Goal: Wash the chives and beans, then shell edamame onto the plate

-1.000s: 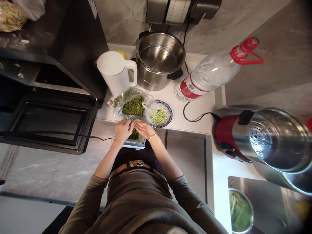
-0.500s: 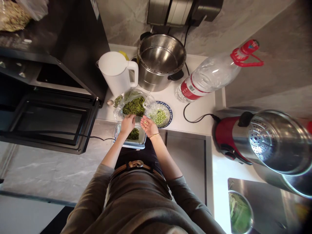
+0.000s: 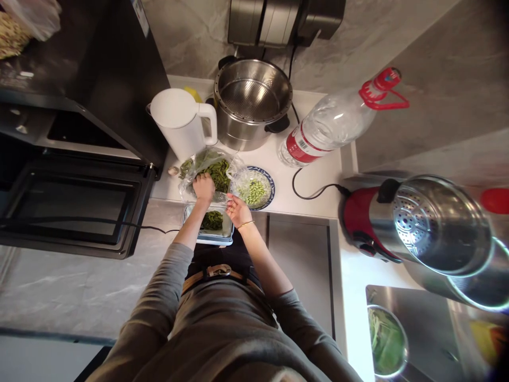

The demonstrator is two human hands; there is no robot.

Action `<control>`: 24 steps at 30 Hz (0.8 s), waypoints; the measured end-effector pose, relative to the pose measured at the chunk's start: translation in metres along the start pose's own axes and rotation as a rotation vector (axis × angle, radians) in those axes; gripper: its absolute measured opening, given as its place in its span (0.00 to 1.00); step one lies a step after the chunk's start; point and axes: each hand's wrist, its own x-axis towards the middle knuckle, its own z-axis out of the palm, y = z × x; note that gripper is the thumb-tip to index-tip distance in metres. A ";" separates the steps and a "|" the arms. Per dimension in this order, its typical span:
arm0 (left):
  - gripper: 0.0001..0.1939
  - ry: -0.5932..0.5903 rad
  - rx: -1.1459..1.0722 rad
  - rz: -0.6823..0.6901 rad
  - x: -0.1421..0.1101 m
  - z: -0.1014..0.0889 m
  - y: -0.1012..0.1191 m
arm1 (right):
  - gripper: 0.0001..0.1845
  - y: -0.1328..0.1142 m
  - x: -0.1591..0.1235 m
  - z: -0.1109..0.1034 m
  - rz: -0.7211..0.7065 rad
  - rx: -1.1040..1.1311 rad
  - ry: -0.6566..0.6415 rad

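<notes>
Left hand (image 3: 204, 187): in the mouth of the clear bag (image 3: 187, 187), over green pods (image 3: 221, 172); cannot tell whether grasping any.
Right hand (image 3: 238, 210): partly curled, near the plate (image 3: 272, 188); cannot tell whether holding anything.
Green pods: heaped inside the bag, left of the plate.
Plate: blue-rimmed, bearing shelled beans (image 3: 255, 192).
Tray (image 3: 217, 241): nearest, holding a green heap (image 3: 212, 220).
Far side: white jug (image 3: 177, 124), steel pot (image 3: 242, 134).

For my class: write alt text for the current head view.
A person's left hand is in a clear bag of green pods; the right hand is near a plate of shelled beans. Behind stand a white jug and metal pot.
</notes>
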 end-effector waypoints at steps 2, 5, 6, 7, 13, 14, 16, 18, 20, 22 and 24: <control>0.18 0.002 -0.028 0.003 0.000 -0.001 -0.001 | 0.04 0.001 0.001 0.000 -0.011 -0.008 0.000; 0.17 0.034 -0.145 0.004 -0.006 -0.007 -0.005 | 0.05 0.002 0.004 0.000 -0.055 -0.035 -0.015; 0.17 0.048 -0.204 0.014 -0.011 -0.010 -0.006 | 0.07 0.003 0.005 0.001 -0.080 -0.054 -0.022; 0.16 0.058 -0.268 0.034 -0.017 -0.013 -0.007 | 0.09 0.003 0.006 0.002 -0.110 -0.077 -0.028; 0.11 -0.053 -0.564 0.250 -0.070 -0.030 -0.016 | 0.14 0.005 0.013 0.004 -0.289 -0.230 -0.043; 0.10 -0.073 -0.581 0.267 -0.077 -0.032 -0.017 | 0.13 0.006 0.013 0.004 -0.305 -0.255 -0.055; 0.10 -0.064 -0.570 0.288 -0.088 -0.034 -0.020 | 0.11 0.008 0.013 0.005 -0.331 -0.281 -0.075; 0.10 -0.014 -0.489 0.315 -0.094 -0.035 -0.021 | 0.11 0.010 0.011 0.008 -0.347 -0.266 -0.075; 0.11 0.019 -0.371 0.344 -0.098 -0.036 -0.021 | 0.11 0.012 0.009 0.011 -0.344 -0.243 -0.079; 0.14 0.010 -0.272 0.363 -0.100 -0.038 -0.019 | 0.12 0.013 0.007 0.014 -0.330 -0.238 -0.089; 0.16 -0.003 -0.215 0.372 -0.102 -0.041 -0.018 | 0.12 0.013 0.004 0.016 -0.323 -0.253 -0.096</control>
